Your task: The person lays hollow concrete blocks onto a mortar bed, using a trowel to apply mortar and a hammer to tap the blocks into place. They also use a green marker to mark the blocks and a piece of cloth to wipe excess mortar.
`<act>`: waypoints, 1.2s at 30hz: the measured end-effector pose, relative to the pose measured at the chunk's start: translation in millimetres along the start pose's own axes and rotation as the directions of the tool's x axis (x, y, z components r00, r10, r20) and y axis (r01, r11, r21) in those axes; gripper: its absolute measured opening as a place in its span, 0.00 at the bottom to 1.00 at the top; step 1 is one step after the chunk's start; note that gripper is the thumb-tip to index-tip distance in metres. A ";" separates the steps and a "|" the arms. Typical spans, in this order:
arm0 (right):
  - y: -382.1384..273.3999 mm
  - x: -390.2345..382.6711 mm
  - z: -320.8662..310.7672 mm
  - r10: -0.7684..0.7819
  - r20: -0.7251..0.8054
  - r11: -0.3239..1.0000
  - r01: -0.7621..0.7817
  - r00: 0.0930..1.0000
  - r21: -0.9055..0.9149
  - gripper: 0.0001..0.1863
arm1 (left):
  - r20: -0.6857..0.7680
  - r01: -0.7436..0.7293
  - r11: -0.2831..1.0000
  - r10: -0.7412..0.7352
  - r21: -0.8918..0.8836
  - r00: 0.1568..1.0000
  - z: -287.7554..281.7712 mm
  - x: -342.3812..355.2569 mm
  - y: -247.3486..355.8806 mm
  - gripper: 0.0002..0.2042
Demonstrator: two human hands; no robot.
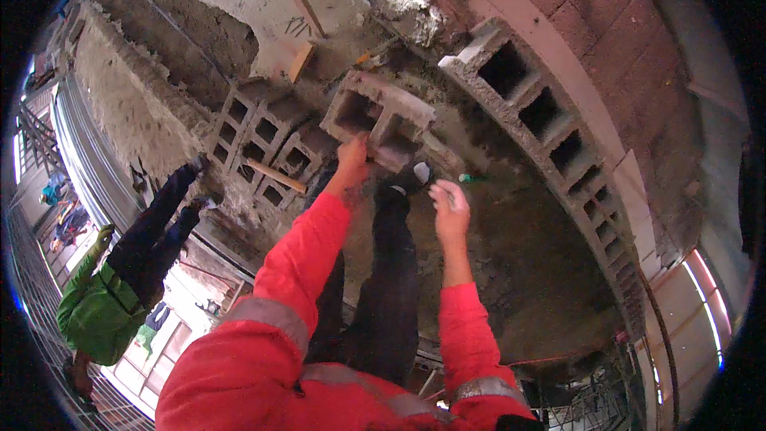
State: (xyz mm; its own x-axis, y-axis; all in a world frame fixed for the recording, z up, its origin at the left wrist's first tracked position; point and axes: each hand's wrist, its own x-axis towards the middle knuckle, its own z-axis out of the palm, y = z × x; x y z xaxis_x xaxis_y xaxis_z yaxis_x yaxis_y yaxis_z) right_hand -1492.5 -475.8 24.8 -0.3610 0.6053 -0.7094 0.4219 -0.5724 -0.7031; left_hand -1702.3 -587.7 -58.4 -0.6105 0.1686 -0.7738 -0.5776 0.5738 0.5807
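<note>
A grey hollow concrete block (pixel 405 99) stands in front of me, its two cavities facing me. My left hand (pixel 352 163) is closed on the block's near edge, with the fingertips partly hidden by the hand. My right hand (pixel 451 206) hangs in the air to the right of my shoe, short of the block. Its fingers are loosely bent and apart, and nothing shows in them. Below the block, my dark shoe (pixel 413 176) rests close to its lower right corner.
Several hollow blocks (pixel 275 104) are stacked left, with a wooden handle (pixel 276 176) across them. A curved-looking row of blocks (pixel 536 112) runs along the right wall. Wood pieces (pixel 302 61) and nails lie beyond. A person in green (pixel 102 315) stands far left.
</note>
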 end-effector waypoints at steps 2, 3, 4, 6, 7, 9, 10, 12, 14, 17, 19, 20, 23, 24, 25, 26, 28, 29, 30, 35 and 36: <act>-86.7 3.1 42.6 -0.051 0.095 0.998 0.046 0.994 0.049 0.15 | -0.006 0.172 0.903 -0.190 -0.393 0.982 -12.2 -23.8 23.4 0.13; -136.6 11.6 69.0 -0.148 0.166 0.988 0.152 0.975 -0.008 0.16 | -0.012 0.107 0.954 -0.115 -0.279 0.993 -24.2 -38.8 35.8 0.11; -176.5 29.1 96.7 -0.243 0.240 0.963 0.264 0.940 -0.059 0.18 | -0.005 0.033 0.986 -0.034 -0.164 0.999 -31.9 -45.7 54.0 0.10; -191.1 64.3 143.5 -0.349 0.317 0.916 0.393 0.882 -0.083 0.22 | -0.005 0.068 0.984 -0.070 -0.162 0.998 -47.1 -53.1 75.4 0.09; -194.7 78.7 169.0 -0.345 0.320 0.924 0.380 0.883 -0.051 0.24 | -0.003 0.089 0.983 -0.091 -0.159 0.996 -52.8 -52.6 80.5 0.08; -196.2 107.8 205.6 -0.337 0.289 0.932 0.361 0.896 -0.030 0.29 | -0.024 0.005 0.974 -0.011 -0.226 1.000 -60.2 -44.6 74.8 0.08; -197.3 123.2 219.2 -0.335 0.254 0.934 0.355 0.907 -0.037 0.31 | -0.039 -0.038 0.966 0.029 -0.255 0.999 -64.1 -40.8 73.5 0.08; -191.6 170.2 244.8 -0.415 0.148 0.900 0.429 0.897 -0.073 0.35 | -0.062 0.061 0.978 -0.075 -0.202 0.995 -65.4 -34.6 83.3 0.08; -188.4 212.7 260.4 -0.481 0.037 0.860 0.480 0.876 -0.171 0.38 | -0.033 0.105 0.980 -0.112 -0.171 0.993 -67.2 -26.0 89.1 0.10; -204.5 248.5 267.9 -0.451 0.041 0.858 0.446 0.891 -0.256 0.38 | 0.068 0.084 0.988 -0.076 -0.129 0.995 -76.3 -4.4 97.0 0.17; -204.6 267.0 257.5 -0.424 0.204 0.865 0.462 0.882 -0.197 0.37 | 0.147 0.069 0.996 -0.060 -0.051 0.987 -76.4 6.1 111.7 0.17; -201.8 267.3 253.7 -0.303 0.271 0.895 0.371 0.913 -0.249 0.35 | 0.135 0.058 0.997 -0.052 -0.041 0.990 -72.4 7.7 119.9 0.17; -209.7 221.6 254.9 -0.139 0.391 0.823 0.326 0.910 -0.465 0.31 | 0.053 0.062 0.993 -0.057 -0.100 0.997 -72.6 8.6 132.9 0.13; -219.7 192.8 255.3 -0.235 0.357 0.787 0.392 0.904 -0.475 0.31 | 0.019 0.072 0.981 -0.070 -0.181 0.997 -74.0 12.0 134.0 0.11; -231.4 165.4 251.9 -0.331 0.310 0.741 0.448 0.891 -0.499 0.31 | -0.007 0.079 0.962 -0.084 -0.261 0.996 -73.3 16.4 135.9 0.09; -236.3 144.3 254.6 -0.404 0.212 0.779 0.456 0.890 -0.429 0.31 | 0.017 -0.088 0.994 0.089 -0.070 0.996 -82.7 31.4 122.8 0.09; -250.1 124.4 260.4 -0.400 0.145 0.830 0.425 0.905 -0.360 0.31 | 0.083 -0.152 0.988 0.154 -0.028 0.985 -96.1 54.4 99.7 0.10; -257.6 121.5 258.9 -0.329 0.173 0.854 0.371 0.928 -0.364 0.32 | 0.101 -0.034 0.986 0.051 -0.163 0.994 -88.6 54.5 105.4 0.11; -264.6 120.6 257.7 -0.255 0.194 0.875 0.311 0.947 -0.370 0.33 | 0.146 -0.010 0.988 0.033 -0.153 0.989 -85.6 50.7 115.1 0.11; -263.9 130.7 288.7 -0.331 0.138 0.886 0.358 0.933 -0.295 0.35 | 0.302 -0.113 0.987 0.142 -0.111 0.943 -72.6 28.3 151.0 0.14; -259.2 131.5 298.5 -0.367 0.070 0.889 0.371 0.928 -0.267 0.35 | 0.306 -0.129 0.989 0.144 -0.069 0.941 -74.6 24.4 149.4 0.14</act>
State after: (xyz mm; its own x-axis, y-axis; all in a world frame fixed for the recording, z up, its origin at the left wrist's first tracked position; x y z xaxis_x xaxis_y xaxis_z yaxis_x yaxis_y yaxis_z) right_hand -1897.6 -412.9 99.2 -0.5475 0.7329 -0.4038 0.4627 -0.1369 -0.8759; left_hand -1843.9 -557.6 28.3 -0.4916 0.4868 -0.7220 -0.5298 0.4907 0.6917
